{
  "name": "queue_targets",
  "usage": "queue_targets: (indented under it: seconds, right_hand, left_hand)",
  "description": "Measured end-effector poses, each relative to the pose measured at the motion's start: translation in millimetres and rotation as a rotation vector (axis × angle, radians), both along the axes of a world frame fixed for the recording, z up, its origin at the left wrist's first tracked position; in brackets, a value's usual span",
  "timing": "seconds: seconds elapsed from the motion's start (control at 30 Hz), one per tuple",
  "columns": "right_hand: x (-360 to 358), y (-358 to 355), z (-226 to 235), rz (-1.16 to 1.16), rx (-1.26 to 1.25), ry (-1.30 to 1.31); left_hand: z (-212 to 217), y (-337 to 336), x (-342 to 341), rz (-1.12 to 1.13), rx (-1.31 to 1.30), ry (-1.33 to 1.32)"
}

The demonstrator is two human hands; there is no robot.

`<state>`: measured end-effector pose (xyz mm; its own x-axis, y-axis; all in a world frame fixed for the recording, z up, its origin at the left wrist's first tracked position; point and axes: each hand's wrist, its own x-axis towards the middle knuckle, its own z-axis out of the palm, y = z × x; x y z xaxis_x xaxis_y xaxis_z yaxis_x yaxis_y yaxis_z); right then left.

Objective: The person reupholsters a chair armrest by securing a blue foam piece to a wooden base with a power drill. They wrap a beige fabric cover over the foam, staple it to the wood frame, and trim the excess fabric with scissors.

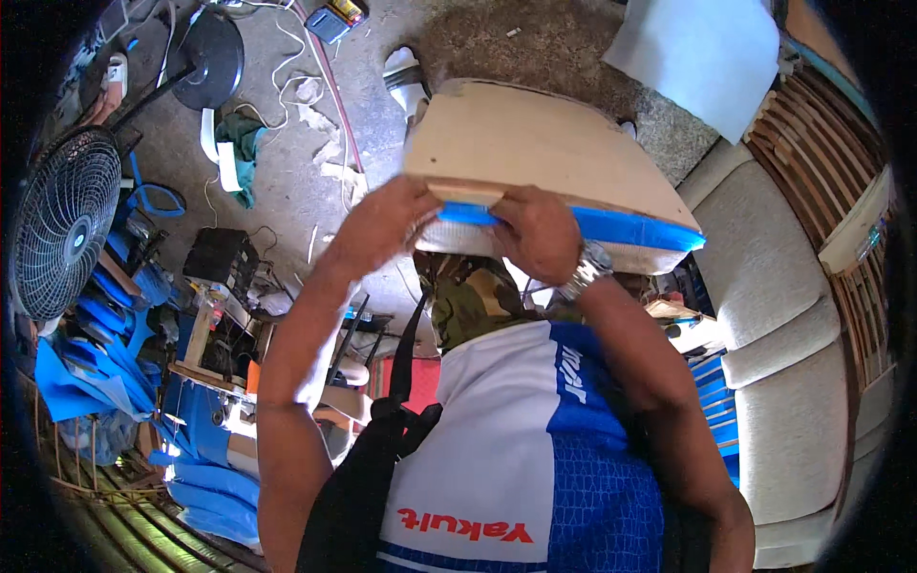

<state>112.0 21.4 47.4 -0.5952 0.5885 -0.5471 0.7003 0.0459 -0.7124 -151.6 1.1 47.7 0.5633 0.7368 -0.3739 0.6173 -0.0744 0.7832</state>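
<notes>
A tan board (pixel 544 143) with a curved far edge lies across my lap. Along its near edge runs a blue strip of material (pixel 630 227), with a whitish padded layer (pixel 635 256) beneath it. My left hand (pixel 387 224) is closed over the near left corner, fingers curled under and partly hidden. A short way to its right, my right hand (pixel 540 234), with a metal watch at the wrist, pinches the blue material against the board's edge. A stretch of blue shows between the two hands.
A black fan (pixel 65 224) stands at the left, above blue material pieces (pixel 95 353). White cords and scraps (pixel 325 143) litter the floor. At the right is a grey cushioned bench (pixel 774 258) with wooden slats; a pale sheet (pixel 702 57) lies beyond it.
</notes>
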Motion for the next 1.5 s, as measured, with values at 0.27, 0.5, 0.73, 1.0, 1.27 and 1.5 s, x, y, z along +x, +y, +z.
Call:
queue_targets:
  seconds: [0.27,0.5,0.73,1.0,1.27,1.5]
  right_hand:
    - [-30,22,10,0.047,0.097,-0.079]
    - [-31,24,-15,-0.166,0.098,0.031]
    - [-50,38,-20,-0.374,0.207,-0.018]
    - [190,31,12,-0.264,0.312,-0.274]
    - [251,-19,28,-0.128,0.27,-0.293]
    - [251,-2,8,-0.355,0.27,-0.162]
  left_hand:
    - [7,15,-9,0.254,0.161,0.174]
    - [-31,-11,-15,0.784,-0.357,-0.186]
    - [-59,-7,23,0.973,0.107,0.185]
    - [-11,41,165,0.282,0.265,0.085]
    - [10,41,309,-0.052,0.081,0.105]
    - [-1,49,304,-0.069,0.026,0.027]
